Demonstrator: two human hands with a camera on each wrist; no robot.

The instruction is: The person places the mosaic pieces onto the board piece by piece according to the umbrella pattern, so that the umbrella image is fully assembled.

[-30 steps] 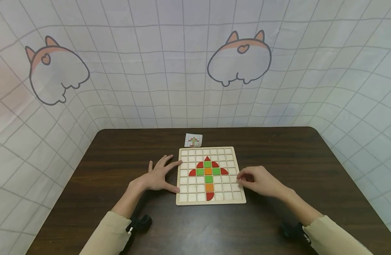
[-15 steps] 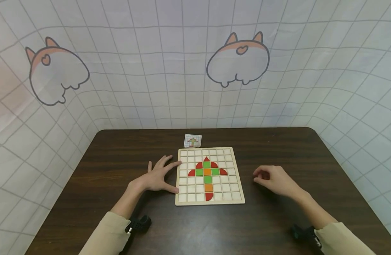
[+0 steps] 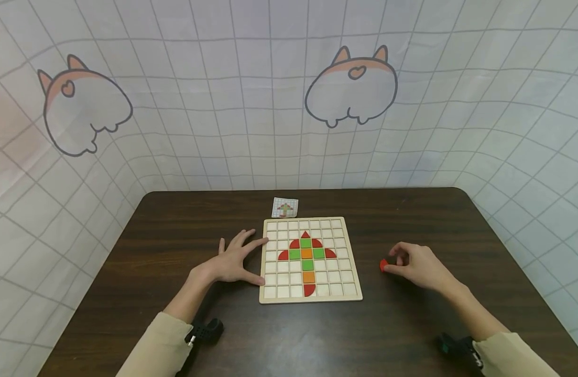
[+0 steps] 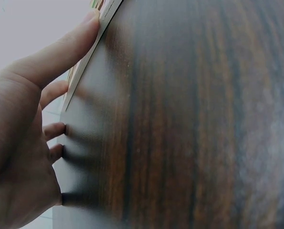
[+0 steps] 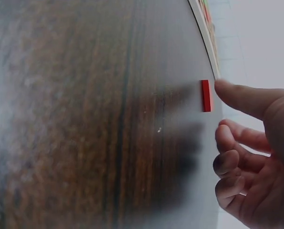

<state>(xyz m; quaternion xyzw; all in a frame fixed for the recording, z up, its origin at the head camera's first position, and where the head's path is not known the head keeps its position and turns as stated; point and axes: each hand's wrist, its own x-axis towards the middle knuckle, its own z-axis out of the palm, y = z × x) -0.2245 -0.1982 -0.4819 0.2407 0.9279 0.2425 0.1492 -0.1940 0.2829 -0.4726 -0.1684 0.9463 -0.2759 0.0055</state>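
A square wooden grid board (image 3: 275, 298) lies mid-table, with red, green and orange pieces set in its cells in a plane-like shape. My left hand (image 3: 229, 262) spreads its fingers at the board's left edge. Its thumb and index finger touch the frame, and the left wrist view has the thumb (image 4: 61, 55) on the rim. To the right of the board, a small red piece (image 3: 383, 265) lies flat on the table. My right hand (image 3: 418, 266) hovers beside it, fingers loosely bent. In the right wrist view, the thumb tip (image 5: 223, 88) appears just over the red piece (image 5: 206, 95), without gripping it.
Behind the board lies a small printed card (image 3: 285, 208) with a similar pattern. A grid-patterned cloth (image 3: 251, 104) with cartoon animals surrounds the back and sides of the dark wooden table (image 3: 298, 340).
My right hand has moved rightward from the board's right edge. The red piece, hidden earlier, now shows on the table by the thumb. My left hand stays at the board's left edge.
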